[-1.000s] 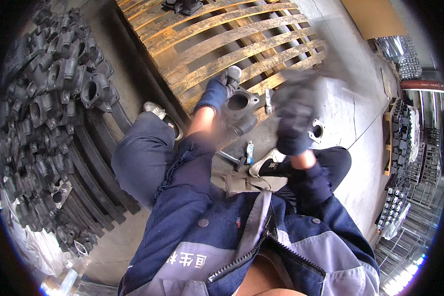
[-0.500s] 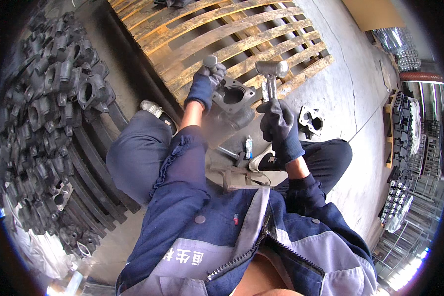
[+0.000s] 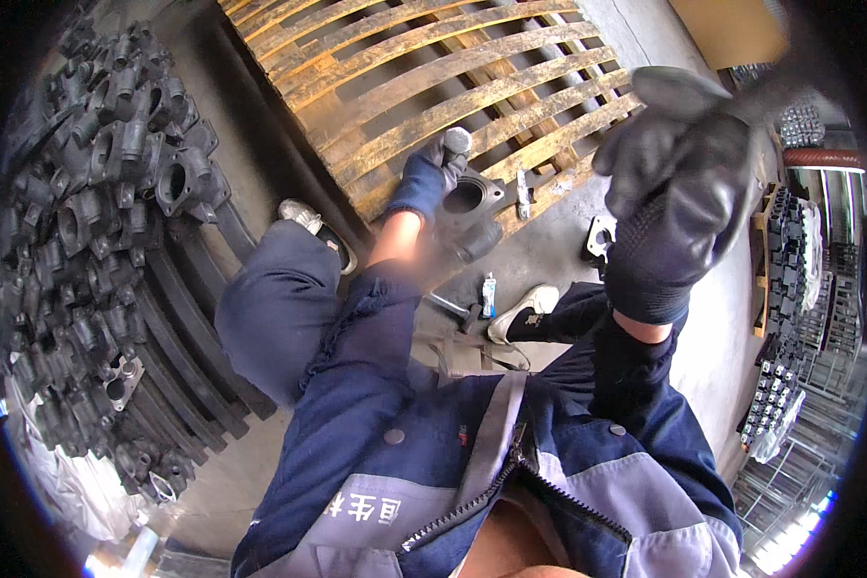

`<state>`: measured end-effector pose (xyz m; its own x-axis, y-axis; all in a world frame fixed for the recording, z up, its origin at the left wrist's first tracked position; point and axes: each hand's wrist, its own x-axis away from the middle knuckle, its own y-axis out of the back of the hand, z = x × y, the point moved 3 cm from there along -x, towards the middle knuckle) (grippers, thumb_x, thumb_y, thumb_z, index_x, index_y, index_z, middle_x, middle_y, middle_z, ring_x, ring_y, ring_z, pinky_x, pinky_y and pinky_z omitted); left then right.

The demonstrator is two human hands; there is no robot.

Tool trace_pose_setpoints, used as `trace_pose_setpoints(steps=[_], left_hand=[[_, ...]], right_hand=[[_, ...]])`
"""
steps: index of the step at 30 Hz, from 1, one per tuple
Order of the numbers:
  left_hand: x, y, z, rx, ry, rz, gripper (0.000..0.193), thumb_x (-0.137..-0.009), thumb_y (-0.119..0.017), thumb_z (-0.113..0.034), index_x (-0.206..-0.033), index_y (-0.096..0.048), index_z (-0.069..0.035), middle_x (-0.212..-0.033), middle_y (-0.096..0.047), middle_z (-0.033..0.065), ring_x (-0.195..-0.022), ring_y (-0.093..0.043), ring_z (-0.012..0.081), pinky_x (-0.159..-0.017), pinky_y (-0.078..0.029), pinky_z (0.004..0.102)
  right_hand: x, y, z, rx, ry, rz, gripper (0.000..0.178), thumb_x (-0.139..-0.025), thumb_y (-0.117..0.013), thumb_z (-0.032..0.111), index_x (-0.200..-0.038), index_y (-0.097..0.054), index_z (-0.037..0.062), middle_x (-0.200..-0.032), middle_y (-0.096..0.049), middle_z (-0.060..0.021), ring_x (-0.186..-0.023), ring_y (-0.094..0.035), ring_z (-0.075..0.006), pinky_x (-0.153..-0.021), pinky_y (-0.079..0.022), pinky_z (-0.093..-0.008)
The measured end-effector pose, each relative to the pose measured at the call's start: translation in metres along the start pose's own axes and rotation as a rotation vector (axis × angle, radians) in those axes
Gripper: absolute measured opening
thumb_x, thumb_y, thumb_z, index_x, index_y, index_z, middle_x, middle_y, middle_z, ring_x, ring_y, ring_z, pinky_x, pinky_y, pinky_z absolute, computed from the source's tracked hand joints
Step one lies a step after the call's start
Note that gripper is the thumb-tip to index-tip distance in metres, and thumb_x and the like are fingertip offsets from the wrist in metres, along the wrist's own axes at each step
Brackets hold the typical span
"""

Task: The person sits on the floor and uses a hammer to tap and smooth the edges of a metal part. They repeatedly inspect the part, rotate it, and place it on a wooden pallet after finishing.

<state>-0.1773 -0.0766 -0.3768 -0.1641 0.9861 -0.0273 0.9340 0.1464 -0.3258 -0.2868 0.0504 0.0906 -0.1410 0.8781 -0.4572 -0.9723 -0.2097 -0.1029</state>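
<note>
My left hand (image 3: pixel 433 173), in a dark glove, is closed round a short metal bar (image 3: pixel 459 142) whose round, pale end points up. The bar's lower end is hidden. Just below this hand, at the pallet's near edge, sits a dark metal casting (image 3: pixel 492 196) with a flange and a round bore. My right hand (image 3: pixel 679 193), also gloved, is raised close to the camera on the right, with its fingers wrapped round a hammer (image 3: pixel 790 91). Only a dark, blurred stretch of the hammer shows, running to the upper right.
The slatted wooden pallet (image 3: pixel 472 58) lies ahead, with a small metal piece (image 3: pixel 523 195) on its edge. Dark castings (image 3: pixel 96 222) are heaped at left. On the floor are a second hammer (image 3: pixel 467 315), a small tube (image 3: pixel 488 294) and a flanged casting (image 3: pixel 600 236).
My right hand has swung the hammer up and to the right, toward the camera. The left hand and its bar appear slightly further right and lower in view.
</note>
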Motion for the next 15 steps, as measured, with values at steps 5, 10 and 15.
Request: trace_pose_setpoints(steps=[5, 10, 15], left_hand=[[0.018, -0.067, -0.031, 0.804, 0.563, 0.102, 0.022, -0.091, -0.055, -0.023, -0.101, -0.059, -0.004, -0.087, -0.060, 0.0110, -0.074, -0.059, 0.0212, -0.060, -0.052, 0.0319], [0.019, -0.010, -0.099, 1.122, 0.590, 0.261, 0.019, -0.087, -0.048, -0.019, -0.095, -0.061, -0.008, -0.089, -0.064, 0.0095, -0.074, -0.061, 0.0184, -0.064, -0.052, 0.0317], [0.029, -0.007, -0.179, 0.229, 0.243, 0.046, 0.015, -0.083, -0.049, -0.014, -0.091, -0.061, -0.011, -0.092, -0.066, 0.0101, -0.071, -0.062, 0.0219, -0.064, -0.053, 0.0392]], right_hand=[[0.086, 0.040, -0.131, 0.301, -0.624, -0.251, 0.029, -0.094, -0.054, 0.028, -0.114, -0.057, 0.0060, -0.077, -0.058, -0.0018, -0.060, -0.052, -0.0108, -0.048, -0.044, -0.0259], [0.102, 0.029, -0.130, 0.297, -0.767, -0.260, 0.036, -0.097, -0.051, 0.039, -0.093, -0.060, 0.0048, -0.060, -0.049, 0.0015, -0.046, -0.044, -0.0060, -0.039, -0.032, -0.0220], [0.085, 0.038, -0.081, 0.310, -0.665, -0.234, 0.050, -0.097, -0.046, 0.048, -0.090, -0.058, 0.0009, -0.050, -0.044, 0.0010, -0.037, -0.036, -0.0063, -0.036, -0.026, -0.0229]])
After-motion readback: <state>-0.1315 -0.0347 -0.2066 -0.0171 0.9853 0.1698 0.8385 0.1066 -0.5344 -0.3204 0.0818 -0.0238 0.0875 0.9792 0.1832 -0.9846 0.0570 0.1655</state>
